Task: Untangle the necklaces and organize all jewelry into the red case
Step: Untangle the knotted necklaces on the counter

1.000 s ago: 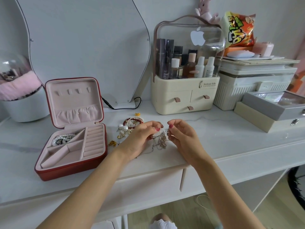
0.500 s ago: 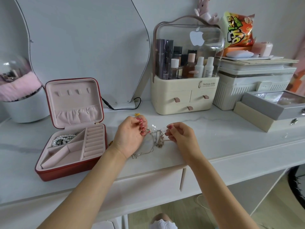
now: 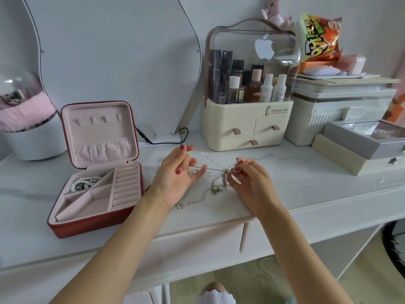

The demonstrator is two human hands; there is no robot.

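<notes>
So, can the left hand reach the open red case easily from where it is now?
Probably yes. The red case lies open just beside the left hand, with nothing standing between them. But the hand is holding a chain of the tangled necklaces.

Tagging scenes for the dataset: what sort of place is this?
Most likely a dressing table in a bedroom at home: a mirror against the wall, a cosmetics organizer holding bottles, and an open red case on the white table.
</notes>
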